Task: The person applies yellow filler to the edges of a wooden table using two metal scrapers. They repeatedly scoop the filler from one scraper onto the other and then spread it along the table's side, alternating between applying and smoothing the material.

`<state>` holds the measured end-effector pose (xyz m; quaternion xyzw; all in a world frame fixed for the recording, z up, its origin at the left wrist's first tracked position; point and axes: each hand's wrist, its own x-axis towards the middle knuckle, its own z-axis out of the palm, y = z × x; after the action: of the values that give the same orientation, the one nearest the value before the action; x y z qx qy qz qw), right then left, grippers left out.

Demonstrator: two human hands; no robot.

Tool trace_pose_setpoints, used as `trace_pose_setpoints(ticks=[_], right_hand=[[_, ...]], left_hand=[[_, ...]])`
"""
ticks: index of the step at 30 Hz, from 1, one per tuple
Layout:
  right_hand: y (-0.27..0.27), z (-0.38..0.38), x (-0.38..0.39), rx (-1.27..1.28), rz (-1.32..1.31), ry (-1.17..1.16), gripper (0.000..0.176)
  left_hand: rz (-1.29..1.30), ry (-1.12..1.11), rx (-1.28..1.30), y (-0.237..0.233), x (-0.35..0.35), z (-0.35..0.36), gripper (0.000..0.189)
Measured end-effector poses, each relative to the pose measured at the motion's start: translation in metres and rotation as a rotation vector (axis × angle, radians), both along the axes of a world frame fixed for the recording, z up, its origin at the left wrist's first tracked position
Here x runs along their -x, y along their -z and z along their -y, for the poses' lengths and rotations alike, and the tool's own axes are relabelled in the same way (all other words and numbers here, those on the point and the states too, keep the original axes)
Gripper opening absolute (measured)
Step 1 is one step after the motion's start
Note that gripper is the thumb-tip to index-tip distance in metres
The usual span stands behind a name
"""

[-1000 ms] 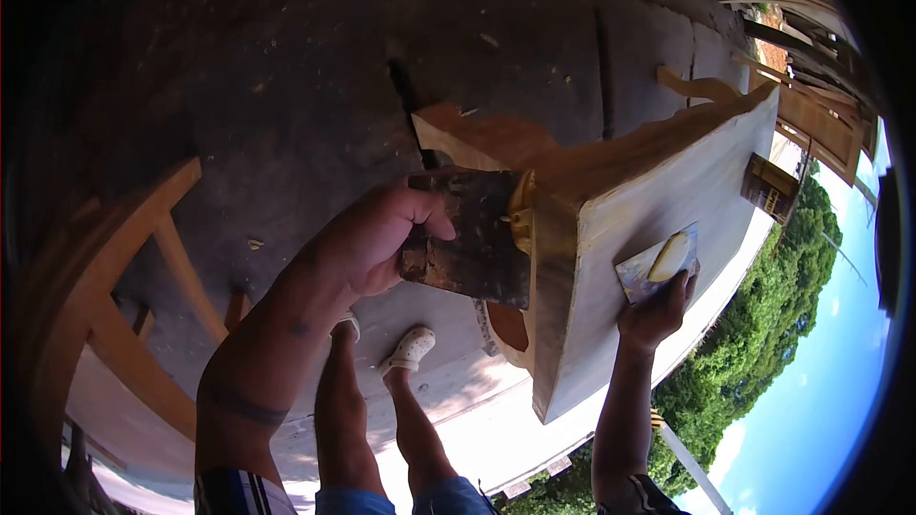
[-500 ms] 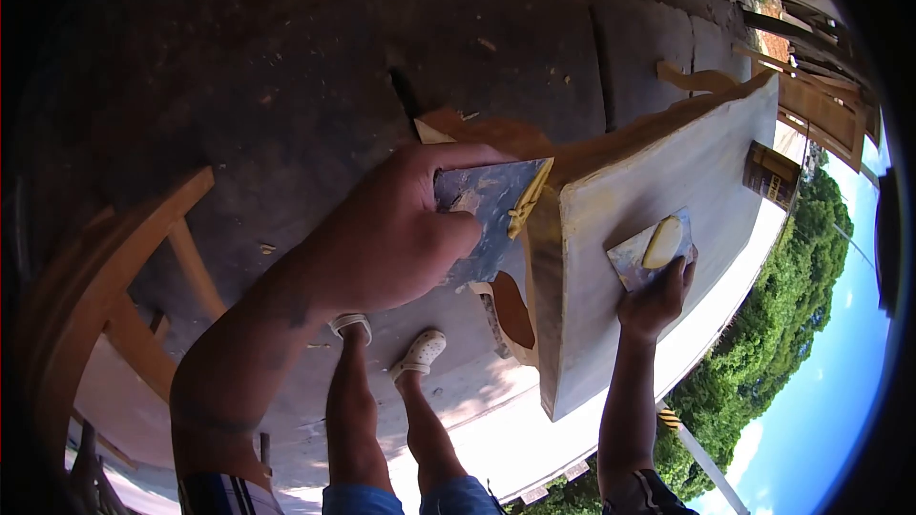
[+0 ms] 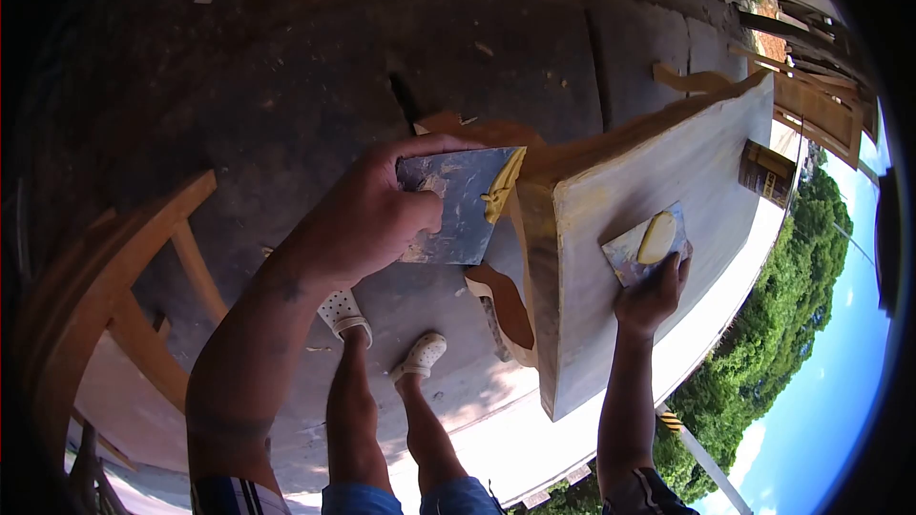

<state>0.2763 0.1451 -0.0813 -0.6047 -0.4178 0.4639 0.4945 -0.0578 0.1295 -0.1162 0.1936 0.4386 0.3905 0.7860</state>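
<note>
The left hand [image 3: 377,219] grips a broad scraper [image 3: 456,208], fingers closed over its near edge and thumb on top. A ridge of yellow filler [image 3: 503,186] sits on the edge farthest from the fingers, just beside the end of the wooden slab [image 3: 668,157]. The right hand [image 3: 649,300] holds a smaller scraper [image 3: 632,256] flat on the slab, with a filler blob [image 3: 657,236] beyond its fingertips. The step looks like filling the slab's end. The next move calls for pressing the loaded edge against that face. Count: two scrapers, two filler dabs, one slab.

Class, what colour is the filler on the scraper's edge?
Yellow filler along the grey scraper; shows best in the head view.
</note>
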Motion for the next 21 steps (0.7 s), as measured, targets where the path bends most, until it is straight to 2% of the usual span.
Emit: trace_pose_setpoints(ticks=[2,6,12,15,19,21], right_hand=[[0.0,0.0,-0.002,-0.005,0.0,-0.009,0.028],[0.0,0.0,0.001,-0.019,0.022,-0.03,0.027],[0.003,0.002,-0.009,-0.048,0.066,-0.095,0.027],[0.001,0.001,-0.006,-0.05,0.056,-0.102,0.027],[0.002,0.002,-0.007,-0.037,0.012,-0.058,0.028],[0.008,0.003,-0.021,-0.041,-0.077,-0.027,0.038]], left_hand=[[-0.024,0.119,-0.008,0.014,0.005,-0.005,0.056],[-0.188,0.288,0.002,-0.001,0.013,-0.023,0.055],[-0.171,0.361,-0.156,0.002,0.02,-0.033,0.054],[-0.149,0.109,-0.02,0.006,0.017,-0.014,0.052],[-0.098,0.098,-0.048,0.004,-0.002,0.002,0.054],[-0.037,0.05,-0.04,0.011,-0.014,0.018,0.056]])
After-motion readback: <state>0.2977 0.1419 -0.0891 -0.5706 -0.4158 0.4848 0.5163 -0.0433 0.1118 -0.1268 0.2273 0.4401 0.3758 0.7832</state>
